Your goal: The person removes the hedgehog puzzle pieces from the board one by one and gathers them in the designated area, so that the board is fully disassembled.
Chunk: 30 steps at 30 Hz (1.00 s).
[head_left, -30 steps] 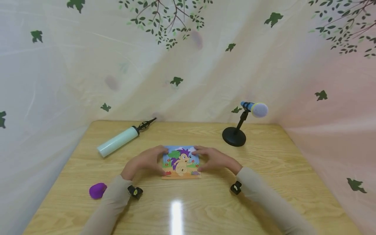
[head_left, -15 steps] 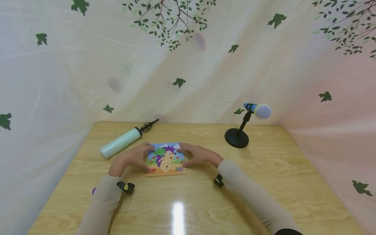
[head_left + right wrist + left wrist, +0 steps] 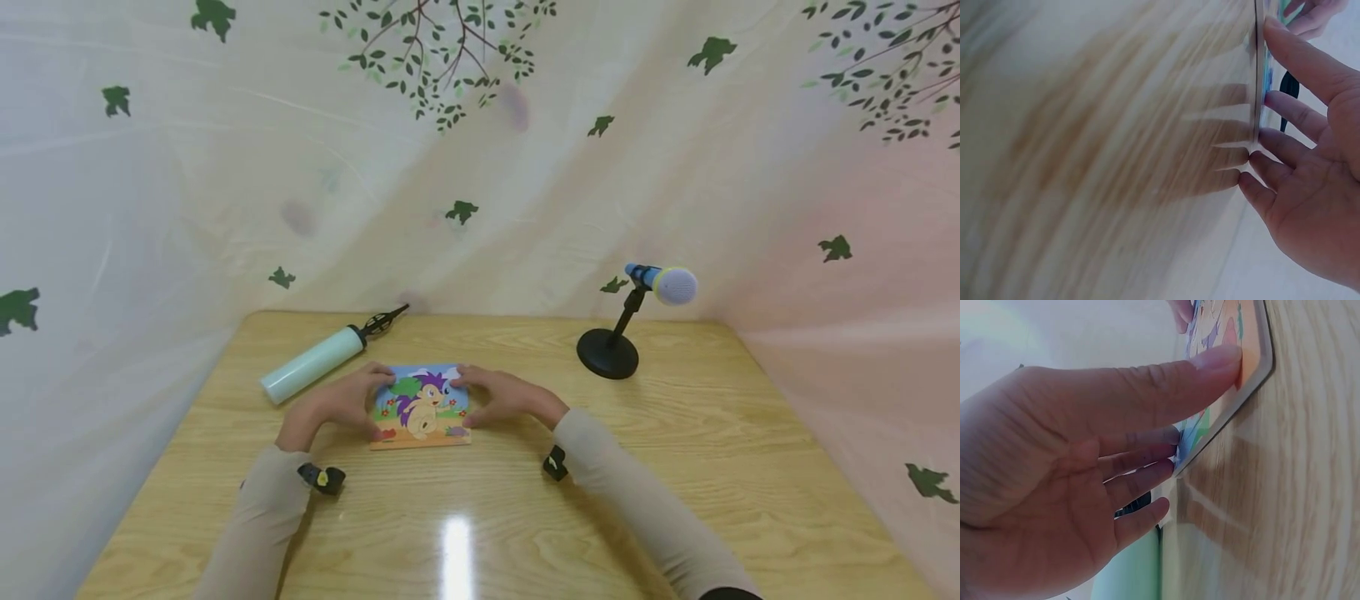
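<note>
A thin rectangular picture board (image 3: 423,408) lies flat on the wooden table. Its face carries a cartoon hedgehog with purple spines. My left hand (image 3: 345,402) holds the board's left side, its thumb on the near corner and fingers at the far corner. In the left wrist view, the thumb (image 3: 1216,362) rests on the printed face. On the opposite side my right hand (image 3: 510,396) holds the right edge, thumb near and fingertips far. The right wrist view shows the board (image 3: 1259,69) edge-on, with the right hand's lower fingertips (image 3: 1244,178) at the tabletop.
Behind my left hand lies a mint-green hand pump (image 3: 315,364) with a black nozzle. A toy microphone (image 3: 663,283) on a black stand (image 3: 607,353) is at the back right. A leaf-printed curtain (image 3: 525,183) hangs behind the table (image 3: 675,433).
Both hands have slid the board left across the table, and it has stayed nearly still over the last half second. My left forearm now covers almost all of the purple object.
</note>
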### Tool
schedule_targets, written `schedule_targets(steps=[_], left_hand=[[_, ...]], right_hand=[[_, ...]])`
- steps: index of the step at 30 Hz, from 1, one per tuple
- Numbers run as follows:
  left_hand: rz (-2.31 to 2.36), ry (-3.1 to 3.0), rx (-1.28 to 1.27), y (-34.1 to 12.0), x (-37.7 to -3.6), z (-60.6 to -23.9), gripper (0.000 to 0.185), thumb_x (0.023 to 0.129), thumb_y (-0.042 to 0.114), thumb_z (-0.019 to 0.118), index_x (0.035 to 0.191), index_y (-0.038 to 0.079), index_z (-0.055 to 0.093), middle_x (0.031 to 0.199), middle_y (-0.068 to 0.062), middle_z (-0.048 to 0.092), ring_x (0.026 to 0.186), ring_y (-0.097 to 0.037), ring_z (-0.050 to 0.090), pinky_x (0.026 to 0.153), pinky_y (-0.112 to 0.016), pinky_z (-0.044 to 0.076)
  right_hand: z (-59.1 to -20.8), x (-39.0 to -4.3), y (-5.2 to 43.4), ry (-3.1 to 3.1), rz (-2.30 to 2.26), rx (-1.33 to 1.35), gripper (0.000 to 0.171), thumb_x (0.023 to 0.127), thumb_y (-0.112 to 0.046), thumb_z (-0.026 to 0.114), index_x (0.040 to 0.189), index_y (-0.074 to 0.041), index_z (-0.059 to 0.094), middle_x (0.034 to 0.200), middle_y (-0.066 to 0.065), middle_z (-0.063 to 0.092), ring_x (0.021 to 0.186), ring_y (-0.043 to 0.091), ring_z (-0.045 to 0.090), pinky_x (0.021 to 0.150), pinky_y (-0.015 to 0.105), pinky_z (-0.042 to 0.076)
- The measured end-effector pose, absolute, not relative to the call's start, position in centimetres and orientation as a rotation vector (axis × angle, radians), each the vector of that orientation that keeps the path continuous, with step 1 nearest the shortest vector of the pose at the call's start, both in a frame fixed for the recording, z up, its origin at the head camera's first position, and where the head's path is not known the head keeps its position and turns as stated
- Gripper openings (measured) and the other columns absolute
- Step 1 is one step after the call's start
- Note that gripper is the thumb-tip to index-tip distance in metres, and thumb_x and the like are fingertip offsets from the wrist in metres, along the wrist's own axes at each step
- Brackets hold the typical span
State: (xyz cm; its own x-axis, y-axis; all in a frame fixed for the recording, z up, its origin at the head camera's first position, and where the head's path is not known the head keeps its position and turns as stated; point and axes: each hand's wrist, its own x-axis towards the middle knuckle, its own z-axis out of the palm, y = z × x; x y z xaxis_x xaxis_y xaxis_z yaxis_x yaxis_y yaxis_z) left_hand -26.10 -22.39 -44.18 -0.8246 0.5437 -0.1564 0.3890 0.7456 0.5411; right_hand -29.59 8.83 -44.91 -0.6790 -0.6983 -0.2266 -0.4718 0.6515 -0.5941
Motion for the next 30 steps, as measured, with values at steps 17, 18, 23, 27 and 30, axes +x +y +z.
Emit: schedule_targets(steps=[17, 18, 23, 27, 30], left_hand=[[0.708, 2.606, 0.673, -22.2, -25.9, -44.0, 0.09, 0.076, 0.02, 0.088, 0.152, 0.0, 0.044, 0.156, -0.024, 0.035, 0.145, -0.048, 0.035, 0.121, -0.064, 0.031], [0.709, 2.602, 0.671, -22.2, -25.9, -43.9, 0.09, 0.076, 0.02, 0.088, 0.152, 0.0, 0.043, 0.156, -0.024, 0.035, 0.145, -0.048, 0.035, 0.121, -0.065, 0.031], [0.718, 2.581, 0.636, -22.2, -26.0, -44.0, 0.093, 0.077, 0.024, 0.089, 0.155, 0.006, 0.041, 0.157, -0.021, 0.034, 0.146, -0.046, 0.035, 0.121, -0.064, 0.031], [0.721, 2.585, 0.628, -22.3, -26.0, -44.2, 0.094, 0.076, 0.023, 0.089, 0.155, 0.006, 0.041, 0.156, -0.019, 0.036, 0.145, -0.043, 0.036, 0.121, -0.063, 0.032], [0.714, 2.59, 0.647, -22.2, -26.0, -44.1, 0.095, 0.075, 0.022, 0.089, 0.155, 0.005, 0.041, 0.154, -0.02, 0.038, 0.144, -0.044, 0.038, 0.12, -0.063, 0.033]], right_hand=[[-44.9, -31.7, 5.4, 2.627, -0.646, -0.981, 0.057, 0.084, -0.022, 0.084, 0.135, -0.006, 0.064, 0.126, 0.01, 0.062, 0.111, 0.021, 0.059, 0.099, 0.035, 0.054], [-44.8, -31.9, 5.3, 2.615, -0.664, -0.966, 0.057, 0.084, -0.022, 0.085, 0.135, -0.006, 0.065, 0.124, 0.01, 0.061, 0.109, 0.02, 0.059, 0.098, 0.034, 0.054], [-44.5, -32.3, 5.0, 2.567, -0.731, -0.897, 0.054, 0.083, -0.019, 0.085, 0.132, -0.006, 0.067, 0.119, 0.008, 0.059, 0.104, 0.019, 0.056, 0.093, 0.033, 0.054], [-44.3, -32.5, 4.8, 2.556, -0.748, -0.879, 0.051, 0.082, -0.017, 0.086, 0.13, -0.006, 0.069, 0.118, 0.009, 0.06, 0.104, 0.02, 0.055, 0.093, 0.034, 0.053], [-44.1, -32.6, 4.8, 2.548, -0.755, -0.873, 0.05, 0.082, -0.016, 0.086, 0.128, -0.006, 0.07, 0.118, 0.01, 0.06, 0.105, 0.021, 0.056, 0.095, 0.036, 0.054]])
